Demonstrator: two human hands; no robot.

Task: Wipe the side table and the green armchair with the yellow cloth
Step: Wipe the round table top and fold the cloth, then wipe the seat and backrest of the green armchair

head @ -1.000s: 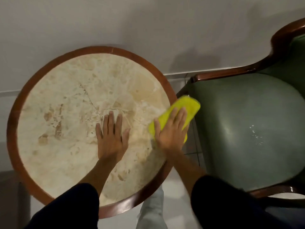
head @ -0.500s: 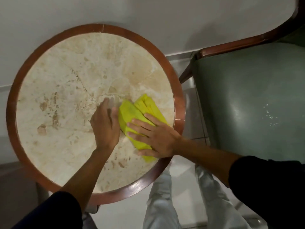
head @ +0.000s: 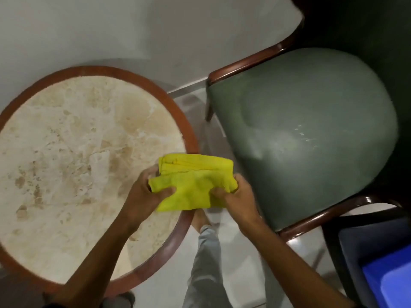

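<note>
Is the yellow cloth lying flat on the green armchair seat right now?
No, both hands, left hand and right hand, hold the folded yellow cloth beside it.

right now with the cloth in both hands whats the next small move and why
Probably carry the yellow cloth right, onto the green armchair seat. Both hands, left and right, grip it folded above the side table rim, and pale specks show on the seat.
</note>
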